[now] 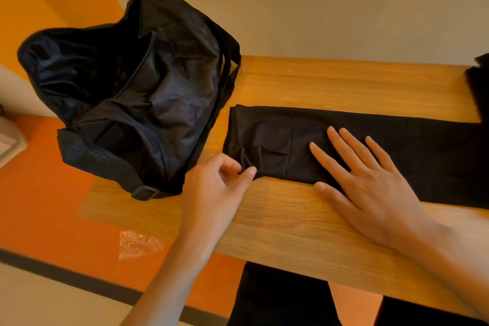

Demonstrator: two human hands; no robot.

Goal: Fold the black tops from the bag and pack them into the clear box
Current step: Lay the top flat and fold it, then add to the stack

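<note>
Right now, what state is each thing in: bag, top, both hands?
bag: unzipped, gaping open, slumped on the table
black top: folded into a long strip, lying flat
left hand: pinches the top's near left corner
right hand: fingers straight, presses flat on the top

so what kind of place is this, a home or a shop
Likely a home or casual room, not certain: a narrow light wooden table against a plain cream wall, an orange floor, and a crumpled black fabric bag on it.
</note>
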